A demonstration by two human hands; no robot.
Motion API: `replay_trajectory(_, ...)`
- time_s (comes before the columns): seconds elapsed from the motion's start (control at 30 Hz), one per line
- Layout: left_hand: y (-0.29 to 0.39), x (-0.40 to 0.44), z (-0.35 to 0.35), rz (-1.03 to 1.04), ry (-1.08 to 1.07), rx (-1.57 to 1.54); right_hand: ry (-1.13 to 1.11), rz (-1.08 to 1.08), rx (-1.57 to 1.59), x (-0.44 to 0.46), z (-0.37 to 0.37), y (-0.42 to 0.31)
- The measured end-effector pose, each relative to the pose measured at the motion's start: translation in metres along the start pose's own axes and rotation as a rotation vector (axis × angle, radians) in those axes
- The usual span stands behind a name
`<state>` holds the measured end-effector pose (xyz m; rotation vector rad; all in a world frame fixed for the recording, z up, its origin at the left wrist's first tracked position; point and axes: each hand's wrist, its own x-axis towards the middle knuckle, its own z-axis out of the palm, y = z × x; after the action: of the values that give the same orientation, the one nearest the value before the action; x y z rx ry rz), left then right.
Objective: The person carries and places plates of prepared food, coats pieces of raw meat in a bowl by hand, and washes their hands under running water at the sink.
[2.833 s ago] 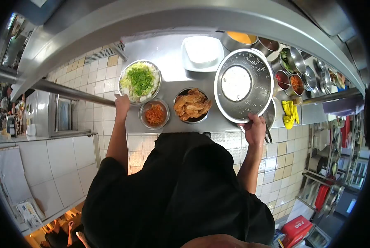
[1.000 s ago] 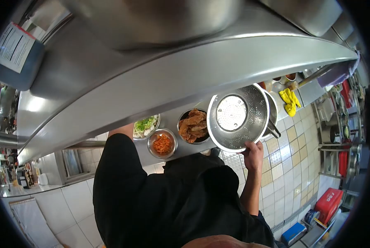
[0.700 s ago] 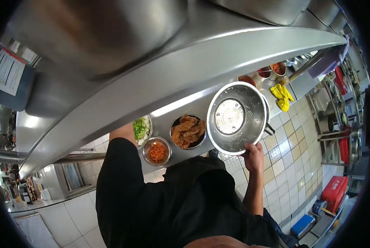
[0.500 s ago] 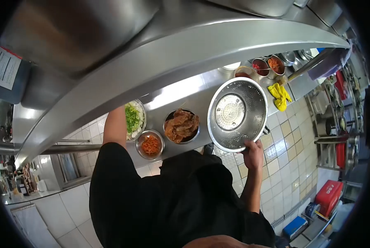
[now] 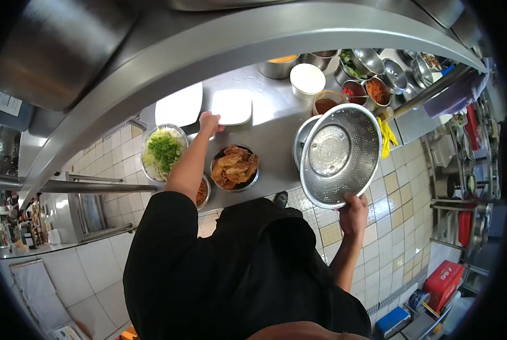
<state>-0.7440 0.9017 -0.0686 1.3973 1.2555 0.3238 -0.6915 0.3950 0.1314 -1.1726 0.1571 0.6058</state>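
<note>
My right hand point(image 5: 353, 214) grips the near rim of a metal colander point(image 5: 369, 144), tilted so that its perforated inside faces me. Behind its left side a metal bowl point(image 5: 300, 148) shows in part. My left hand point(image 5: 210, 122) is over the counter, between two white trays point(image 5: 179, 105) point(image 5: 234, 105), its fingers curled; what they hold, if anything, is hidden. Close below it stands a bowl of brown fried pieces of food point(image 5: 234, 166). A bowl of shredded cabbage and chopped greens point(image 5: 164, 150) lies left of my forearm, which partly covers a bowl of shredded carrot point(image 5: 201, 194).
A metal shelf edge point(image 5: 253, 39) arches over the counter. At the back right are a white tub point(image 5: 307, 79), a container of dark red sauce point(image 5: 325, 106), and small pots of red point(image 5: 352, 90) and orange food point(image 5: 377, 90). A yellow cloth point(image 5: 387, 137) hangs at the counter's edge.
My left hand has come out from behind the shelf edge and moved right over the counter. The colander, still in my right hand, is slightly farther right, uncovering the metal bowl behind it.
</note>
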Motion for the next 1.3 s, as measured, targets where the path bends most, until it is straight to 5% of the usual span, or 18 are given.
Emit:
replay_trajectory(0.27, 0.050, -0.051, -0.016, 0.095, 0.146, 0.118, 0.002, -0.054, 0.009, 0.010, -0.040, -0.034)
replay_trajectory(0.53, 0.097, 0.077, -0.025, 0.385, -0.083, -0.076, 0.262, -0.197, 0.048, -0.020, -0.085, -0.035)
replay_trajectory(0.63, 0.068, 0.196, -0.024, 0.247, -0.265, -0.221, 0.446, -0.178, 0.111, -0.041, -0.112, -0.011)
replay_trajectory(0.7, 0.066, 0.210, -0.013, 0.109, -0.302, -0.148, 0.534, -0.190, 0.119, -0.057, -0.115, -0.004)
replay_trajectory(0.77, 0.068, 0.192, 0.003, -0.001, -0.093, 0.131, 0.570, -0.191, 0.134, -0.072, -0.121, -0.001)
replay_trajectory(0.97, 0.070, 0.166, 0.017, 0.064, -0.033, 0.496, 0.655, -0.219, 0.159, -0.090, -0.166, 0.021)
replay_trajectory(1.1, 0.085, 0.146, 0.001, 0.121, -0.194, 0.346, 0.689, -0.194, 0.162, -0.087, -0.205, 0.015)
replay_trajectory(1.3, 0.129, 0.090, 0.022, 0.027, 0.130, 0.980, 0.695, -0.219, 0.179, -0.054, -0.297, -0.022)
